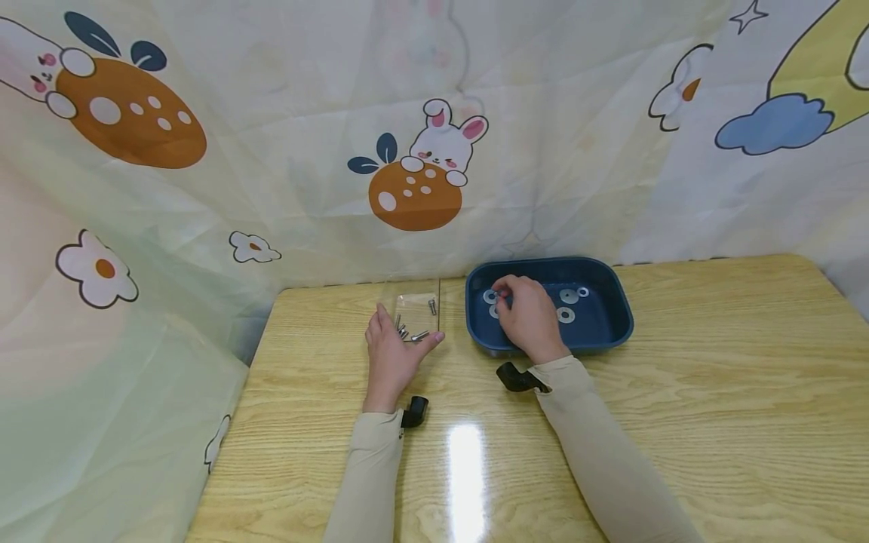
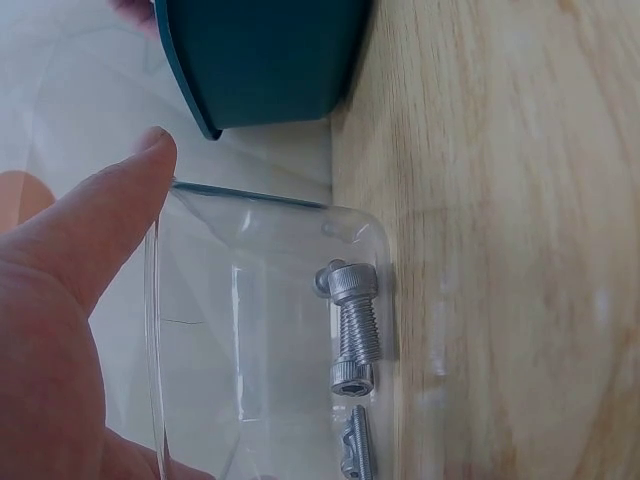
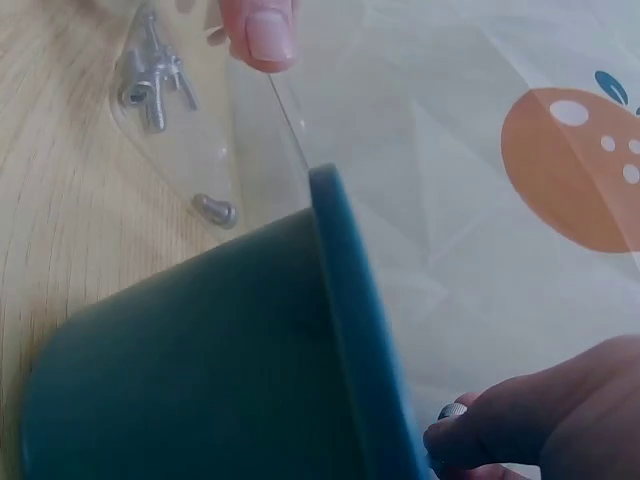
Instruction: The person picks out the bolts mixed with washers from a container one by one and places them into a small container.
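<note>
A clear plastic box (image 1: 416, 302) with several metal socket-head screws (image 2: 355, 310) inside stands at the back of the table. My left hand (image 1: 395, 362) holds this box from the front, thumb at its right corner and fingers along the left side. Just to the right is a dark blue tray (image 1: 600, 320) with several flat washers (image 1: 566, 315) on its floor. Over the left part of that tray is my right hand (image 1: 529, 313), its thumb and fingertips pinching a small screw (image 3: 452, 411). The knurled head shows; fingers hide the rest of it.
A wooden table (image 1: 312, 362) carries both containers, close to its back edge. Behind hangs a patterned cloth (image 1: 305, 188), which also covers the left side. The tray's raised rim (image 3: 350, 290) stands between the right hand and the clear box.
</note>
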Demonstrator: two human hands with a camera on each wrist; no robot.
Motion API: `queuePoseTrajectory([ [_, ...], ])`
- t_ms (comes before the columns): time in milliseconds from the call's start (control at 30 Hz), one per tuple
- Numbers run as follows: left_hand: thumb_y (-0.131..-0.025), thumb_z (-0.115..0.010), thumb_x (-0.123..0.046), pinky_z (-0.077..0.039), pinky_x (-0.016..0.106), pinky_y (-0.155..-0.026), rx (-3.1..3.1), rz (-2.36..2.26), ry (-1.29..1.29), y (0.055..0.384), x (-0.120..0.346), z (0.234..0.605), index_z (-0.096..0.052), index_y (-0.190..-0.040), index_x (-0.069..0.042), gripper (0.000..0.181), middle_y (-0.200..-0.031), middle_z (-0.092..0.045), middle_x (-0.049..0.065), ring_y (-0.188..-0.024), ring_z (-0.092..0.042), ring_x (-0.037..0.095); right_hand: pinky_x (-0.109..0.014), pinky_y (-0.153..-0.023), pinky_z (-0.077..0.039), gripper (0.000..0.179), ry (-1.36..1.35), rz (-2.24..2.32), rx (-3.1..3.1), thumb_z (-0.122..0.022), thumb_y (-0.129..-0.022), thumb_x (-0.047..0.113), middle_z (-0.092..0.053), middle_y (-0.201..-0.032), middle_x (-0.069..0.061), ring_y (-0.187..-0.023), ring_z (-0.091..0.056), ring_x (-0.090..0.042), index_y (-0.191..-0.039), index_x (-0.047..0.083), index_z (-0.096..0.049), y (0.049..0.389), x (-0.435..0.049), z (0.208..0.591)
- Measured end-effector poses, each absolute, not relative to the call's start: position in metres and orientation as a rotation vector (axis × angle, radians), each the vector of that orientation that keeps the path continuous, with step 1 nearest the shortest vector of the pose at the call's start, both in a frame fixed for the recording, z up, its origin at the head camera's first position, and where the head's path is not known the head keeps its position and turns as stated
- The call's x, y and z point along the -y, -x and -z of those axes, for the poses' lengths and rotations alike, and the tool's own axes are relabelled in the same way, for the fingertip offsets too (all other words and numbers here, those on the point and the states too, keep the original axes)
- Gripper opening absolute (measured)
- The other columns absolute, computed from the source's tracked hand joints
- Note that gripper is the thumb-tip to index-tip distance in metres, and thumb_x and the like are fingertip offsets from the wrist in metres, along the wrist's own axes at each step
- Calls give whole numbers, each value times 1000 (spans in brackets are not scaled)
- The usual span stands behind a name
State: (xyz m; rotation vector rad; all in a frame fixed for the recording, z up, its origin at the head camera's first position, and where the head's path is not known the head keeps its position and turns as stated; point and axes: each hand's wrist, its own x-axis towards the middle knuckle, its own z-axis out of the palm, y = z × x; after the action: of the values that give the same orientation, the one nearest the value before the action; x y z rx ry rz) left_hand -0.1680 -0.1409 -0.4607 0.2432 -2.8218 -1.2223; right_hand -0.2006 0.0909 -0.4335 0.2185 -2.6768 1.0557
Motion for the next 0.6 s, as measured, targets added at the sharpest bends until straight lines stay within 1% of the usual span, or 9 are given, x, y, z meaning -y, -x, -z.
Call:
queuePoseTrajectory([
  [300, -77, -81, -60, -24, 52, -117, 2820, 1226, -231, 168, 142, 460, -2, -160, 2, 130, -162, -15, 23, -149, -14, 36, -40, -61, -46, 19, -241, -1063, 2657, -60, -96, 7, -66, -96, -9, -76, -56, -26, -110, 6, -73, 198, -87, 432],
  [600, -78, -82, -57, -23, 53, -118, 2811, 1246, -236, 169, 142, 462, -3, -160, 2, 128, -163, -14, 23, -149, -13, 37, -41, -65, -48, 16, -269, -1056, 2646, -63, -96, 7, -66, -94, -8, -79, -57, -25, -108, 6, -73, 195, -80, 432],
])
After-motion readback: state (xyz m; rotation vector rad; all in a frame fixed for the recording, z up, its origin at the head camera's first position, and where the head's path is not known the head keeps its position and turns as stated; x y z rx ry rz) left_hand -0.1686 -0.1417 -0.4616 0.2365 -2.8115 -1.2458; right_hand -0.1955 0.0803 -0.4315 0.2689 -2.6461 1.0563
